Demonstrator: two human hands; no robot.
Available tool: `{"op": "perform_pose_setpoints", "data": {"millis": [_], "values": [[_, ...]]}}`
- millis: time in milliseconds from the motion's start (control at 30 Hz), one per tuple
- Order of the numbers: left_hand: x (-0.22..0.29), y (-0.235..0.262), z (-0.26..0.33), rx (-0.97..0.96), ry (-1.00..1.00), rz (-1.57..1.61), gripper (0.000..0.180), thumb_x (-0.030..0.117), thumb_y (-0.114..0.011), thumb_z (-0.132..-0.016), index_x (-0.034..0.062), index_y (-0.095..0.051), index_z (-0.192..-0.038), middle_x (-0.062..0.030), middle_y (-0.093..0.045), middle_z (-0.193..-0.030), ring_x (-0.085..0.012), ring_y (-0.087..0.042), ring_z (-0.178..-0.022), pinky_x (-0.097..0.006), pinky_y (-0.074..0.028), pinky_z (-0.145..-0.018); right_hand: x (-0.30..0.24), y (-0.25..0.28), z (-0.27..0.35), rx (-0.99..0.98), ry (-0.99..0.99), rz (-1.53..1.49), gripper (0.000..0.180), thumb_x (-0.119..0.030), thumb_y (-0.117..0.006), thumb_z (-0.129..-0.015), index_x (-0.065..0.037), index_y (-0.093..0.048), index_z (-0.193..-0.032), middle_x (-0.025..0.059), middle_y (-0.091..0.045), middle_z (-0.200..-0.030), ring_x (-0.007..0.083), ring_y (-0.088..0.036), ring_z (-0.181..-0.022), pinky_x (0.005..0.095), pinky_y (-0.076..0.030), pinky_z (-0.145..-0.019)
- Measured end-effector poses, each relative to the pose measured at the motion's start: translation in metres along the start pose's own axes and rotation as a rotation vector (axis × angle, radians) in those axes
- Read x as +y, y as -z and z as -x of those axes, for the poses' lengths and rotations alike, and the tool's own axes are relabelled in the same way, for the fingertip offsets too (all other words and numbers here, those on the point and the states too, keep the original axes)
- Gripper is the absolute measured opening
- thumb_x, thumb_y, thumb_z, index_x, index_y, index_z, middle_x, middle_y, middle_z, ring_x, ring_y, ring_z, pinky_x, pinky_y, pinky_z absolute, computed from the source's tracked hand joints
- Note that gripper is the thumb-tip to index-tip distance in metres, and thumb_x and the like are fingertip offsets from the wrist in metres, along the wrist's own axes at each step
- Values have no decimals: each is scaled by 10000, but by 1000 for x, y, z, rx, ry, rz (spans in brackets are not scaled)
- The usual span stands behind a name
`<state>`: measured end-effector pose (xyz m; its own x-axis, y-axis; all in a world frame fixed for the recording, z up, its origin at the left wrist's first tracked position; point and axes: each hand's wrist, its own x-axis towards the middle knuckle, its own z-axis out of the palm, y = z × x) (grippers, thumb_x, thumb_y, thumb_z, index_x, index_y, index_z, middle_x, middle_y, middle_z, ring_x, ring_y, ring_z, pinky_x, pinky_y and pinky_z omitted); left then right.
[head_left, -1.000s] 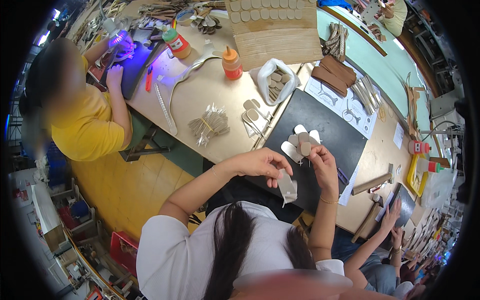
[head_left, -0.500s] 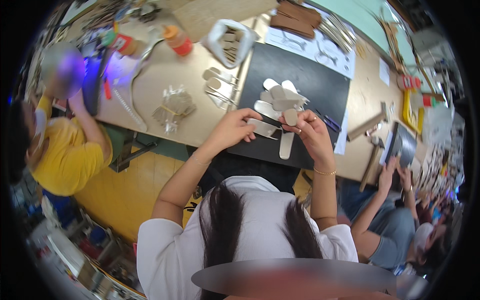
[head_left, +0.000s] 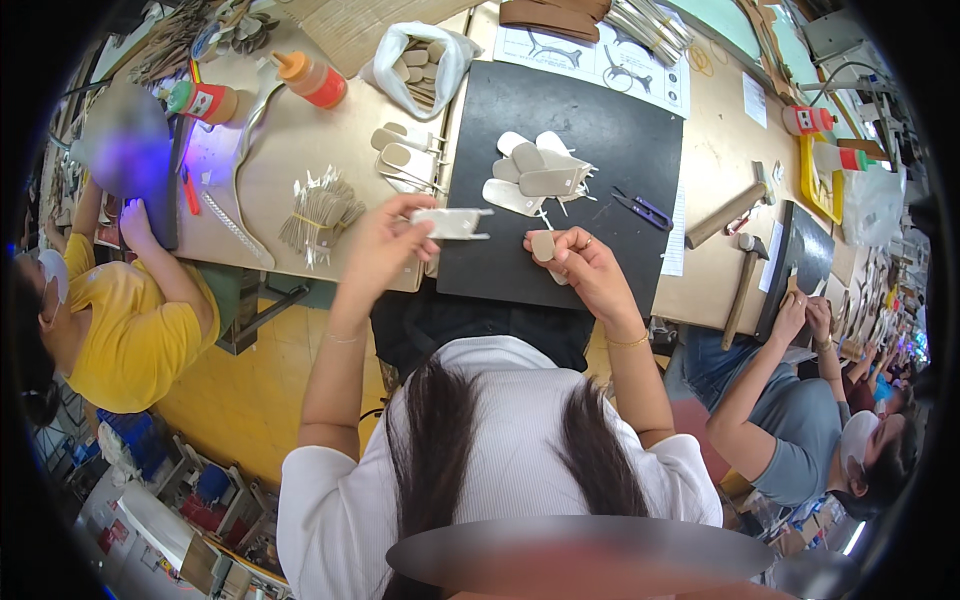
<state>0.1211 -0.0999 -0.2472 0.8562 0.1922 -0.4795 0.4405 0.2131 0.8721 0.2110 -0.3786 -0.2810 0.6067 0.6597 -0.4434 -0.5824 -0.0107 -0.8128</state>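
Observation:
My left hand [head_left: 388, 238] is closed on a pale flat strap piece [head_left: 450, 223] with two thin prongs at its end, held over the left edge of a black mat [head_left: 620, 110]. Between thumb and fingers of my right hand [head_left: 592, 268] is a tan, round-ended flat tab [head_left: 543, 246]; whatever lies beneath that hand is partly hidden. Just beyond both hands, a pile of similar pale and tan tabs [head_left: 550, 181] with thin ends rests on the mat. Purple-handled snips [head_left: 645, 208] lie to its right.
Left of the mat are a stack of tabs [head_left: 405, 160], a banded bundle [head_left: 318, 218], a white bag of tan pieces [head_left: 425, 70] and an orange-capped bottle [head_left: 312, 80]. A hammer [head_left: 745, 280] lies right. Co-workers sit on both sides, one in a yellow shirt [head_left: 150, 330].
My hands have moved apart: the left has drawn away to the left, carrying the pale strap piece off the pile's near side. My right hand still holds the tan tab.

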Motion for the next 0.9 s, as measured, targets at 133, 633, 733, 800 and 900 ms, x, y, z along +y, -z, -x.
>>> {"op": "perform_pose_setpoints", "data": {"millis": [133,633,733,800,900], "values": [[21,11,9,32,-41,32,308,27,-641,-892,-41,-580,-1186,-75,-640,-850,-132,-652,-687,-238,-531,-609,-26,-3,3,-89,-77,-183,122,-150,-554,-984,-33,-522,-971,206,-660,-1077,171,-699,-816,221,-547,-637],[49,-27,28,-404,51,183,393,-11,-584,-910,-82,-508,-1288,-162,-641,-1080,-186,-689,-894,-264,-564,-782,-110,-53,-17,-419,-97,598,182,-200,-589,-961,-28,-610,-907,-18,-552,-543,37,-482,-421,195,-365,-408],[50,-28,30,-408,41,182,397,-20,-579,-909,-84,-506,-1294,-155,-643,-1059,-192,-691,-906,-266,-564,-788,-110,-53,-15,-401,-67,615,189,-206,-593,-958,-31,-617,-893,-14,-552,-533,40,-482,-417,199,-366,-411],[51,-28,31,-409,35,188,404,-23,-579,-908,-80,-508,-1301,-141,-641,-1048,-194,-692,-905,-266,-563,-793,-111,-53,-15,-398,-54,629,190,-208,-595,-957,-32,-619,-890,-11,-554,-528,42,-482,-415,203,-368,-412],[51,-29,31,-408,30,178,411,-16,-586,-908,-72,-514,-1309,-123,-634,-1034,-190,-691,-905,-262,-559,-796,-111,-54,-15,-395,-49,648,190,-209,-596,-954,-32,-620,-888,-8,-557,-522,45,-485,-414,206,-370,-415]]}}
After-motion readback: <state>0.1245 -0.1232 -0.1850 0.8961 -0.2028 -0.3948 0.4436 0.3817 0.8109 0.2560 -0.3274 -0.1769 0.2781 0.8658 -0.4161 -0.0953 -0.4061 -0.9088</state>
